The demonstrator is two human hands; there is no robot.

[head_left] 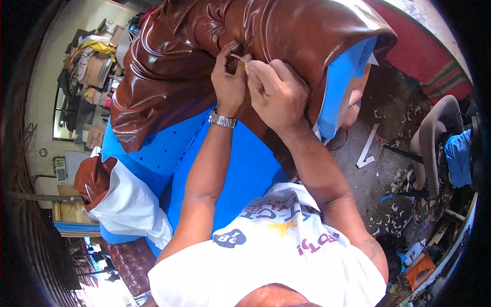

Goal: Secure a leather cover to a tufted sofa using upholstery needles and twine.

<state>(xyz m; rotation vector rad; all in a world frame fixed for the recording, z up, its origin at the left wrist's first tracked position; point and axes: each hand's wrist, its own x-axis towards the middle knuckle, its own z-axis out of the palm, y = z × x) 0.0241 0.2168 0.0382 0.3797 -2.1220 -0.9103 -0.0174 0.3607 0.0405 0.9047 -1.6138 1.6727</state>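
We see a glossy brown leather cover [204,56] draped over a thick blue foam cushion [245,169], lying at the far centre of the scene and hanging down toward the left. On its upper surface, both hands work close together, touching each other. The left hand [230,82], with a metal wristwatch [222,120] on the wrist, pinches the leather with narrowed fingers; a thin pale thread or needle [238,57] runs between its fingertips and the right hand. The right hand [276,94] is also closed down, fingertips drawn together on that same strand, its knuckles resting against the cover. Whether it is a needle or only thread, we cannot tell.

Outward from there, the blue foam shows bare at the right edge of the cover and spreads near us under the forearms. To the left lies a white cloth [130,204] with another brown leather piece [94,176] on it. On the right, the grey floor [378,174] is strewn with pale scraps, and a chair [432,138] stands beyond.
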